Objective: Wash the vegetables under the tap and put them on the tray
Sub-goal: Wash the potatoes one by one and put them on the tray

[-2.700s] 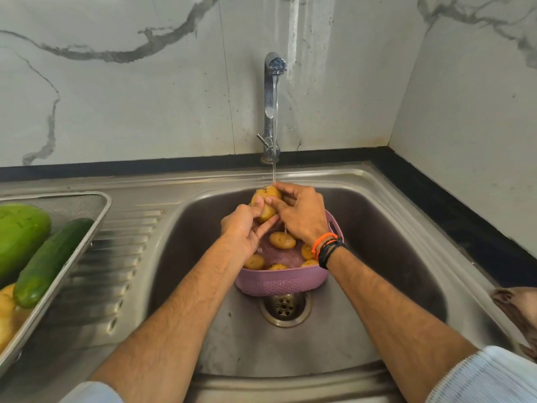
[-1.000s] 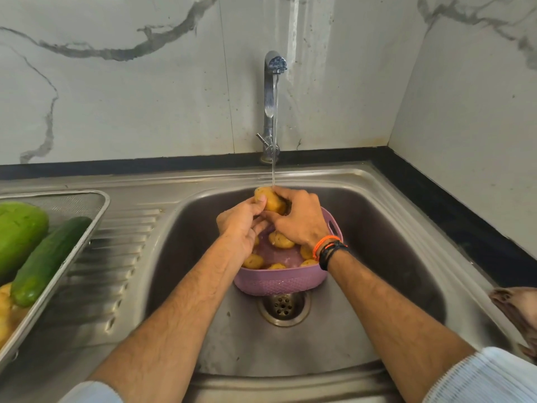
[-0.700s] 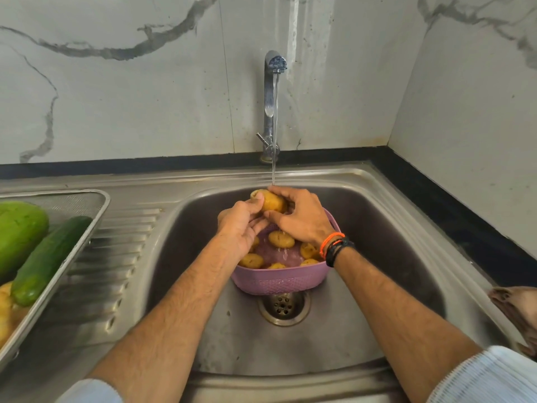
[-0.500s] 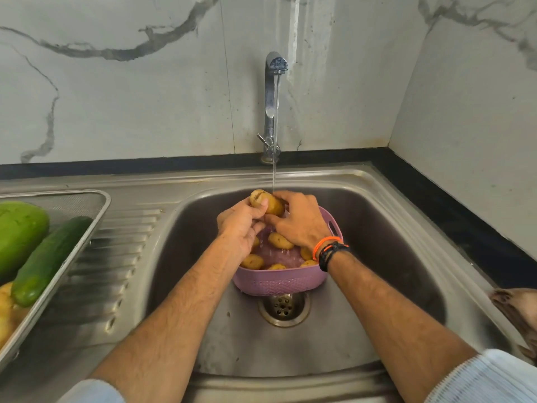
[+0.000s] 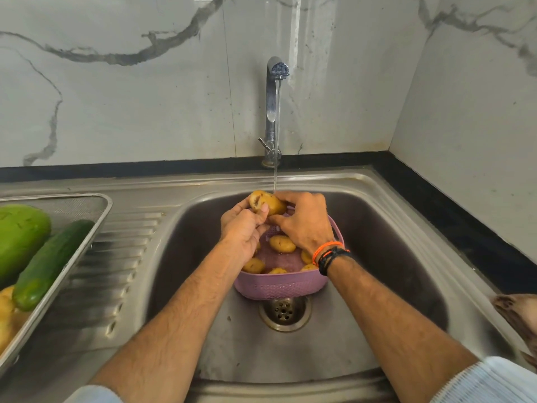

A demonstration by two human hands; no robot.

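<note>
A yellow potato [image 5: 266,202] with dark spots sits under the thin stream from the tap [image 5: 273,112]. My left hand [image 5: 242,231] grips it from the left and below. My right hand [image 5: 305,225] pinches it from the right. Both hands hover over a pink perforated basket [image 5: 282,287] standing in the sink [image 5: 377,257] above the drain. Several more potatoes [image 5: 282,243] lie in the basket. The metal tray [image 5: 72,257] at the left holds a cucumber [image 5: 49,263], a large green fruit [image 5: 20,237] and yellow potatoes [image 5: 5,312].
A ribbed draining board [image 5: 116,257] lies between the tray and the sink bowl. The drain [image 5: 284,311] shows just in front of the basket. A brown cloth [image 5: 517,315] sits at the right edge. Marble walls close the back and right.
The potato has been turned between my hands under the water, and a dark-spotted side now faces up. The hands and basket stay in the same place.
</note>
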